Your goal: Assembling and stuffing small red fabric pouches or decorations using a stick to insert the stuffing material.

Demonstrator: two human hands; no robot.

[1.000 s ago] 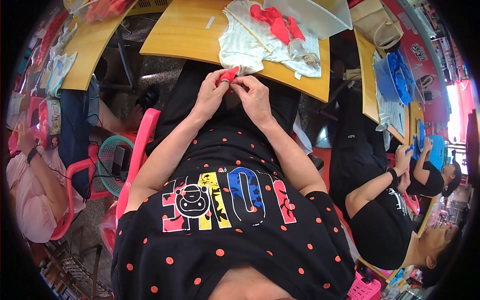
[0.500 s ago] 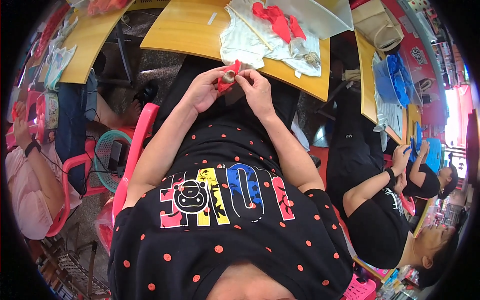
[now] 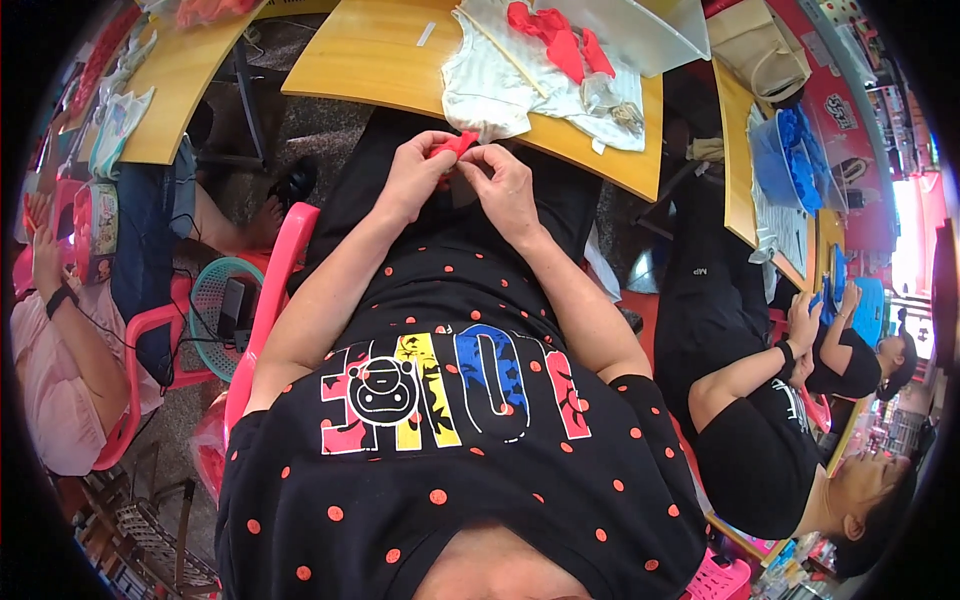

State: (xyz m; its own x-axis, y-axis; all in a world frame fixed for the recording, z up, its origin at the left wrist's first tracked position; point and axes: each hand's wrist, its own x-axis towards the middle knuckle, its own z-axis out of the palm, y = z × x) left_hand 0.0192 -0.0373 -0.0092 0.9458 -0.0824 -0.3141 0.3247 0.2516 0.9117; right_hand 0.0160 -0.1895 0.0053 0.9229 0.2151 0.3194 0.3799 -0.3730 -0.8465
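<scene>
My two arms reached forward from either side of my body, elbows bent and set wide. My bare left forearm (image 3: 335, 285) slanted inward to the right, my right forearm (image 3: 577, 300) inward to the left, so the wrists came near each other. My left hand (image 3: 410, 175) was bent in, thumb and fingers pinched. My right hand (image 3: 505, 185) sat just beside it, back upward, fingers curled, forefinger and thumb drawn close; whether those tips met, I couldn't tell.

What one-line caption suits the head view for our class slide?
Left hand grips a red cloth as right hand touches it, near a yellow-brown table bearing white fabric.
</scene>
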